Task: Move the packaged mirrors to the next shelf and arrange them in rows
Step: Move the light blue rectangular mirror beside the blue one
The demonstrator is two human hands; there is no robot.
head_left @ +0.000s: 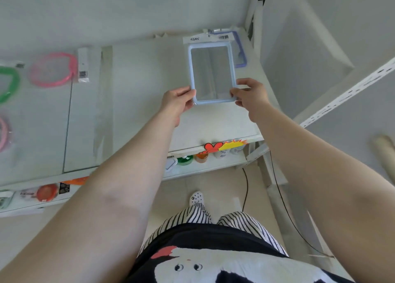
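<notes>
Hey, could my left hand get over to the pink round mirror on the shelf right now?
Probably not right away. The left hand is gripping the blue mirror together with the right hand. The shelf between it and the pink mirror looks bare, so once it lets go the way seems free.

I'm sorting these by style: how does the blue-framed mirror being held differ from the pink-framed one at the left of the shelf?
The blue-framed mirror is rectangular; the pink-framed mirror is round. The blue one is gripped at its near corners by the left hand and right hand; the pink one lies untouched on the shelf. Both are in clear packaging with a white header card.
</notes>
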